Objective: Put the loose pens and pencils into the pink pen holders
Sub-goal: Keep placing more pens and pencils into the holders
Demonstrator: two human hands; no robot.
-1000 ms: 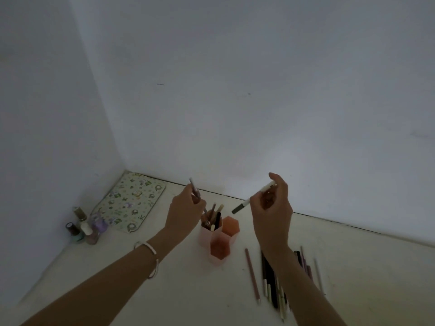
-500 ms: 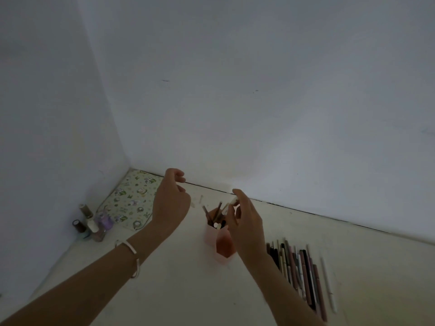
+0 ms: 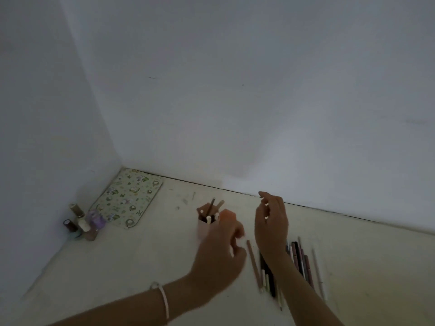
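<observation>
In a corner of bare white walls, a pale bench carries the translucent pink hexagonal pen holders, part-filled, just beyond the left hand, its fingers loosely curled and empty, while the right hand, fingers relaxed apart, hovers above the row of loose dark and pink pens and pencils.

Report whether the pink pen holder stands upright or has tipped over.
Upright: the pink pen holder stands on its base, with pens poking up from its open top.
</observation>
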